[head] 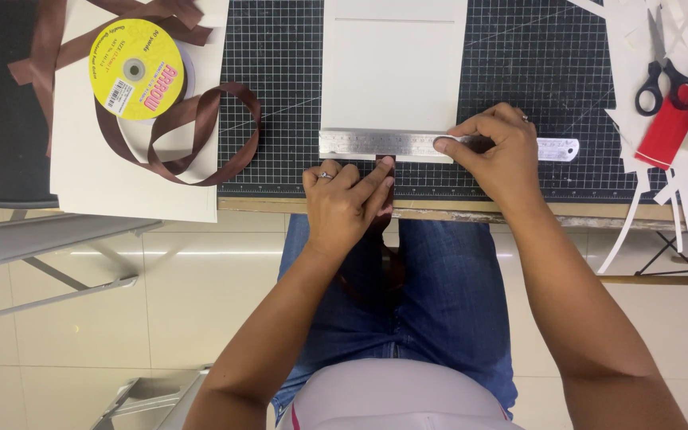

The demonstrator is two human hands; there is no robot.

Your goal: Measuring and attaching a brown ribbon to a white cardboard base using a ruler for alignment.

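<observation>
A steel ruler lies across the near edge of a white card on a black gridded cutting mat. My right hand presses down on the ruler with its fingertips. My left hand sits at the mat's front edge, its fingers closed on a strip of brown ribbon whose end pokes up under the ruler; the rest of the strip hangs down over my lap.
A yellow-labelled spool of brown ribbon with loose loops rests on a white sheet at the left. Black-handled scissors, a red object and white paper scraps lie at the right. A metal chair frame stands below left.
</observation>
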